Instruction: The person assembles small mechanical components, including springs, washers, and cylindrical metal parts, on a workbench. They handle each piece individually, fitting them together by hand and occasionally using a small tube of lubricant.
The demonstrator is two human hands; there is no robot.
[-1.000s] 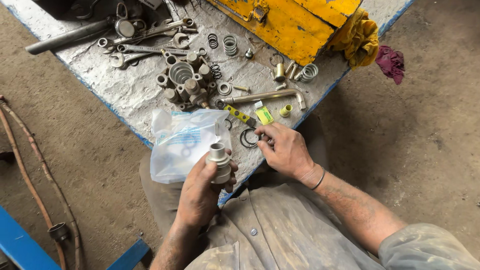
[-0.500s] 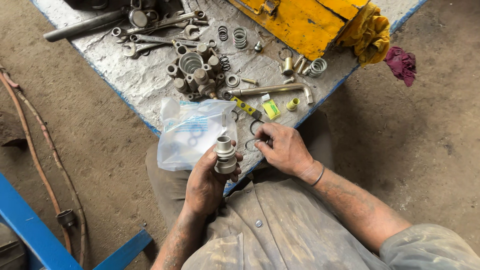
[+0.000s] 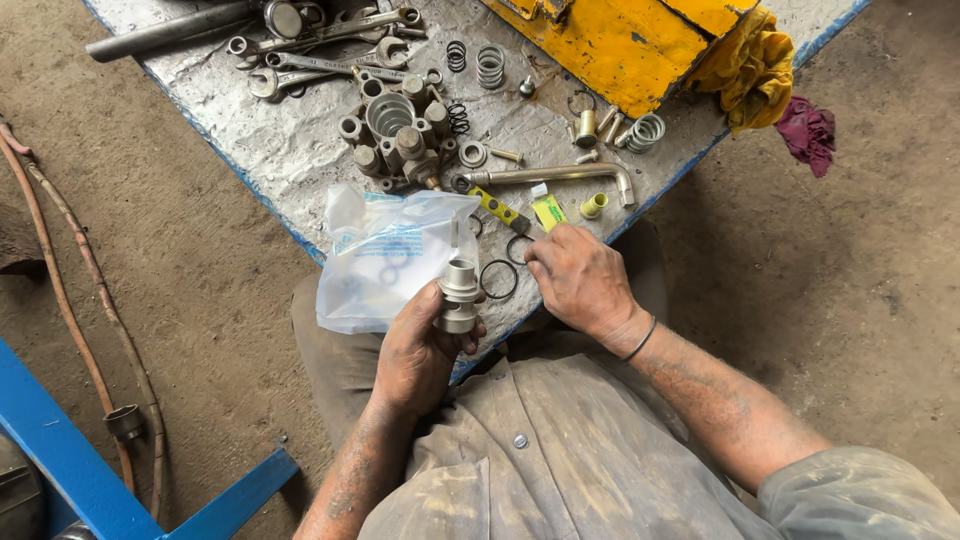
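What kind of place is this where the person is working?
Most likely a small repair workshop. Spanners, springs and loose metal fittings lie on a worn work surface above a dirt floor, and the left hand holds a metal part.

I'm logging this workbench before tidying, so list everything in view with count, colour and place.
metal fitting: one, silver, in the left hand
plastic bag: one, clear with blue print, table's near edge
rubber rings: at least two, black, beside the bag
wrenches: several, grey, table's far end
valve body: one, grey, table centre
springs: several, steel, near the yellow box
bent bar: one, grey, right of centre
yellow box: one, top right
rags: yellow and maroon, right edge
left hand: grips the fitting
right hand: fingertips at the rings
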